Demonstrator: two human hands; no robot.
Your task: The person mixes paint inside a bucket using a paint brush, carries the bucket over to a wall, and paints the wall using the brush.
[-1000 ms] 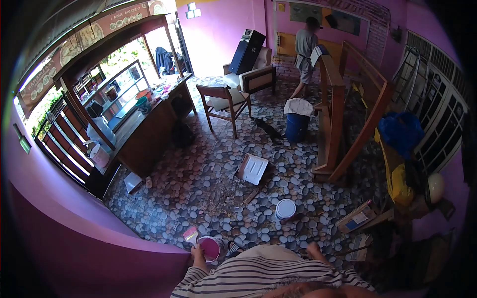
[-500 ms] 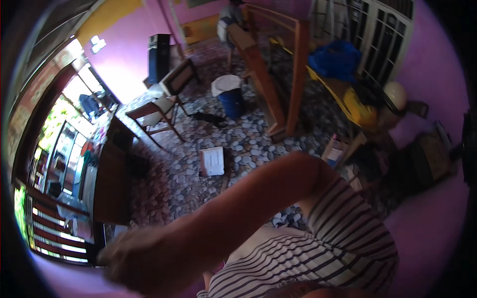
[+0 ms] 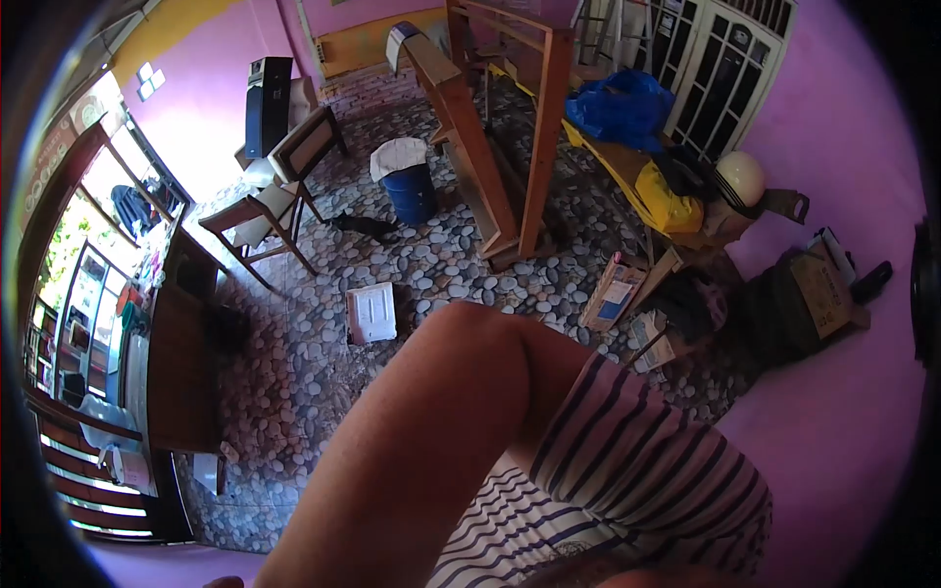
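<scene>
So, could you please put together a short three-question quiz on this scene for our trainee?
1. True or false: the black speaker is lying flat on the floor.
2. Multiple choice: what colour is the crumpled plastic heap near the barred doors? A) red B) blue C) white
3. Short answer: which of the wearer's forearms crosses the lower part of the view, and can you tell what it ends up gripping?

Key:
1. False; it stands upright at the armchair.
2. B.
3. The right forearm; no, the bottom edge of the picture cuts it off, so its grip cannot be judged.
</scene>
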